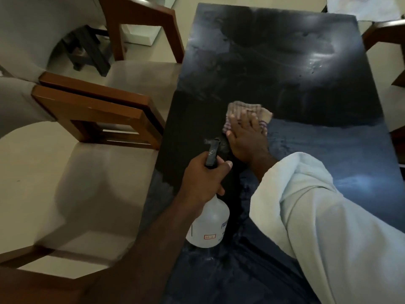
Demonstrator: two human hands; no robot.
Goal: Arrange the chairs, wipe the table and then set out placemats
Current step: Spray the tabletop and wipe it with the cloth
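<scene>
A long black glossy table (285,69) runs away from me, streaked with wet patches. My right hand (246,137) lies flat with straight fingers on a folded beige cloth (243,110), pressing it onto the tabletop near the middle. My left hand (203,178) grips the neck of a translucent white spray bottle (208,227) with a black trigger head (213,153), held just over the table's near left edge. Wooden chairs with pale seat cushions (105,119) stand along the left side.
Another wooden chair (385,34) stands at the table's far right. A white cloth or paper (361,7) lies beyond the far right corner. A dark stool (87,49) sits on the pale floor behind the left chairs.
</scene>
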